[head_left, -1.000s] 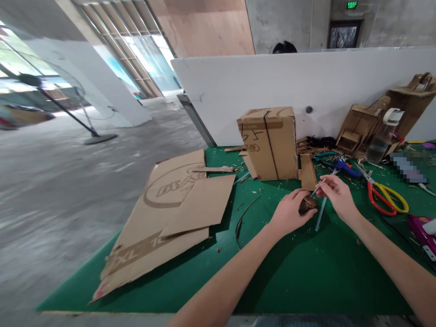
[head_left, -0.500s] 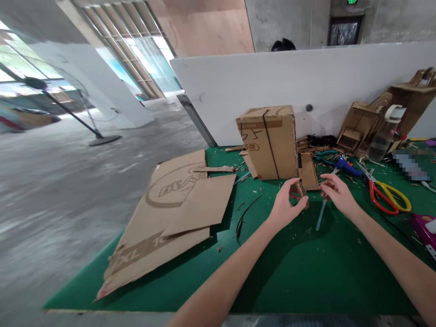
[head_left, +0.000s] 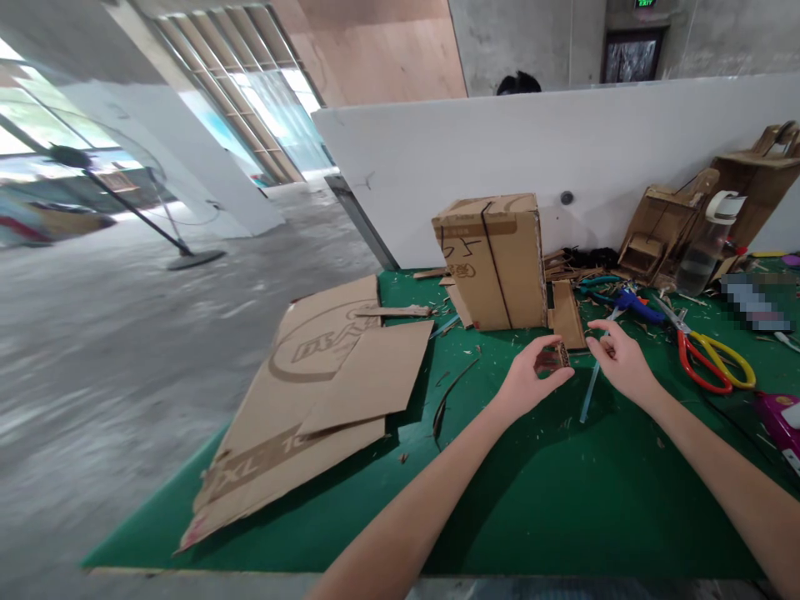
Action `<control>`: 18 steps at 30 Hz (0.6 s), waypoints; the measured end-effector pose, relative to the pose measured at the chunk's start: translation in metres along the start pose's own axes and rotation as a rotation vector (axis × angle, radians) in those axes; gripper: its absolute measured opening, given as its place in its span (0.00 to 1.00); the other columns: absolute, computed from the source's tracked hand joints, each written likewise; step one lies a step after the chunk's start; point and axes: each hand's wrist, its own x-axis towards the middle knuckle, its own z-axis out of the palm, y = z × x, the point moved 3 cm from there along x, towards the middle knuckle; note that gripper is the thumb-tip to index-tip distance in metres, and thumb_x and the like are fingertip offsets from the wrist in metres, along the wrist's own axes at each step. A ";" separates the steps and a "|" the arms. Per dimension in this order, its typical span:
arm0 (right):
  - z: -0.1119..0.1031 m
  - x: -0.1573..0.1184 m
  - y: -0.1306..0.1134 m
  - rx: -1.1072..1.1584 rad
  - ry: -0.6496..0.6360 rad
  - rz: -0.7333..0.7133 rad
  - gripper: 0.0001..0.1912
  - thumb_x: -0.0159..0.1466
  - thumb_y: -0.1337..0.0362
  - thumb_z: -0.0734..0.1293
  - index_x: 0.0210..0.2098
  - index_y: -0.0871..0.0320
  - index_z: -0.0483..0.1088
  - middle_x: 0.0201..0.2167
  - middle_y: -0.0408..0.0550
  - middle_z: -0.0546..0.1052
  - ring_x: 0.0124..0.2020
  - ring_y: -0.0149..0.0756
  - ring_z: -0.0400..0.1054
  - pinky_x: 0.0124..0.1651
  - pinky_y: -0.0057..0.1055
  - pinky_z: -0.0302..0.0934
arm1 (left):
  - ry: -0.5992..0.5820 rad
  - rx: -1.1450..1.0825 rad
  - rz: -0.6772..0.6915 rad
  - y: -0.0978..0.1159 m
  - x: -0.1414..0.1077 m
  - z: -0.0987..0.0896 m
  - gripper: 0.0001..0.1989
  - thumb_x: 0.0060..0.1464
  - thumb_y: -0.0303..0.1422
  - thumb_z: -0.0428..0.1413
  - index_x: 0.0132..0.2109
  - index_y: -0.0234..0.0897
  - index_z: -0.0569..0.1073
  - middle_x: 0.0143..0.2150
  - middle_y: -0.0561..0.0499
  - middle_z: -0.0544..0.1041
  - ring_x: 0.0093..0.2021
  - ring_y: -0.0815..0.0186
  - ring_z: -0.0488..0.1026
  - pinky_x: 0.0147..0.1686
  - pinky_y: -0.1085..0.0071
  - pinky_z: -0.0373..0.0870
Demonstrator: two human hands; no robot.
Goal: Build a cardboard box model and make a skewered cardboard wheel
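Observation:
My left hand [head_left: 528, 371] is closed on a small cardboard piece [head_left: 563, 356], gripping it between thumb and fingertips with its corrugated edge facing right. My right hand [head_left: 618, 358] is just to the right of it, thumb and forefinger apart and the other fingers curled; I see nothing between them. Below that hand a translucent glue stick [head_left: 589, 390] lies slanting on the green table. Behind my hands stands a tall cardboard box [head_left: 493, 267] with a dark cord-like line down its front. A flat cardboard strip [head_left: 566, 315] lies against the box's right side.
Large flat cardboard sheets [head_left: 293, 392] cover the left of the green table [head_left: 531, 508]. To the right are red-and-yellow scissors [head_left: 709, 358], a blue glue gun [head_left: 637, 307], a water bottle [head_left: 703, 250] and cardboard models [head_left: 656, 233]. A white partition [head_left: 400, 175] rises behind.
The small cardboard piece has turned in my left hand, which shifted slightly right. My right hand's thumb and forefinger have parted, and the thin stick seen between my hands no longer shows.

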 end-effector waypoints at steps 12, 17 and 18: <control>0.000 0.005 0.008 0.102 0.093 0.123 0.19 0.55 0.67 0.61 0.47 0.56 0.64 0.15 0.32 0.58 0.17 0.30 0.53 0.23 0.28 0.48 | -0.003 -0.034 -0.113 0.006 0.002 0.004 0.25 0.47 0.37 0.65 0.52 0.36 0.70 0.49 0.43 0.76 0.42 0.62 0.78 0.47 0.59 0.77; -0.003 0.001 0.004 -0.141 0.002 -0.017 0.14 0.64 0.62 0.58 0.49 0.56 0.65 0.17 0.36 0.62 0.19 0.32 0.58 0.26 0.30 0.53 | -0.025 0.004 -0.094 0.002 0.001 0.002 0.25 0.48 0.38 0.64 0.52 0.37 0.69 0.49 0.44 0.75 0.42 0.62 0.77 0.46 0.60 0.77; -0.003 0.000 0.002 -0.234 -0.032 -0.080 0.15 0.66 0.60 0.58 0.49 0.56 0.65 0.19 0.38 0.65 0.21 0.34 0.61 0.28 0.31 0.55 | -0.024 0.019 -0.078 0.002 0.000 0.001 0.25 0.48 0.38 0.64 0.53 0.37 0.69 0.49 0.44 0.75 0.44 0.61 0.77 0.47 0.60 0.77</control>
